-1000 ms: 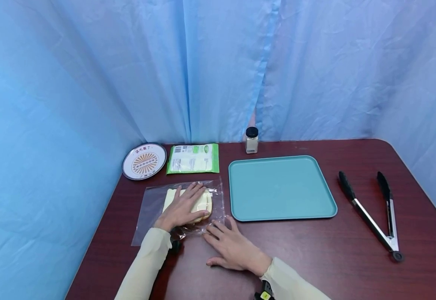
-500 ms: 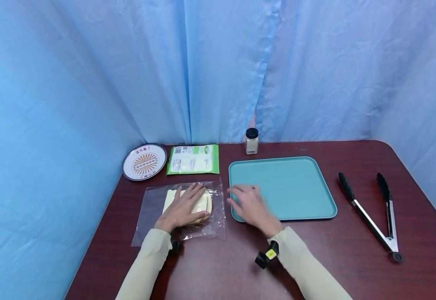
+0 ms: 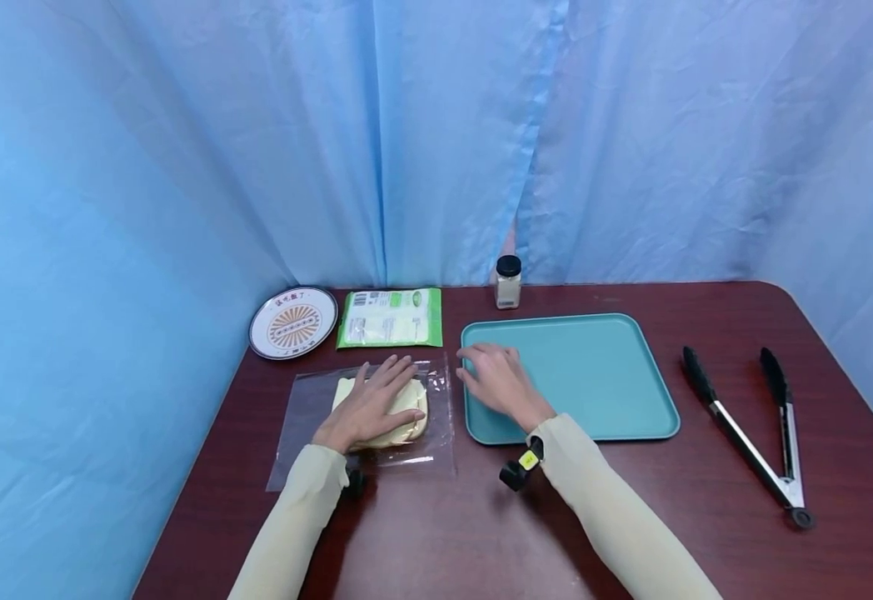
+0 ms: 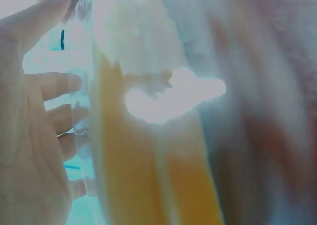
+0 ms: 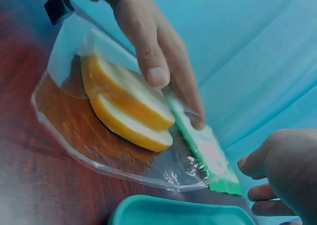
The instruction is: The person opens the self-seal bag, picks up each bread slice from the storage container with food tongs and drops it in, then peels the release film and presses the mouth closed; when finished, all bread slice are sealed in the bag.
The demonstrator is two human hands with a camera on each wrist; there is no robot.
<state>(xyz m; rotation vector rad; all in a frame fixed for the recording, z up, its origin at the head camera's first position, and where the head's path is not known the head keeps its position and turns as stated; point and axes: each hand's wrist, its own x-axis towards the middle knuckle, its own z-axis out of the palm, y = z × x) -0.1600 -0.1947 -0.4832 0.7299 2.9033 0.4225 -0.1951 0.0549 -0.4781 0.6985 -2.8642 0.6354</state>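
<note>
Two slices of bread (image 5: 131,131), pale with a golden crust, lie stacked in a clear plastic bag (image 3: 297,433) on the table. My left hand (image 3: 372,408) lies over the bagged bread with its fingers spread and nearly straight. Part of the bread is hidden beneath it. In the left wrist view, the slices' crust edges are close and blurred by glare. My right hand (image 3: 500,383) is over the left end of the teal tray (image 3: 594,375), near the bag's right edge. Its fingers curve loosely, and nothing shows between them.
Behind the bag lie a white-and-green packet (image 3: 391,318) and a patterned plate (image 3: 294,323). A black-capped jar (image 3: 508,282) stands behind the tray. Spread tongs (image 3: 751,450) lie at the right. Blue curtains (image 3: 436,142) border the table's back and sides.
My right hand has risen from the table near the bag's front right corner and moved back to the tray's left end. The left hand has stayed over the bread.
</note>
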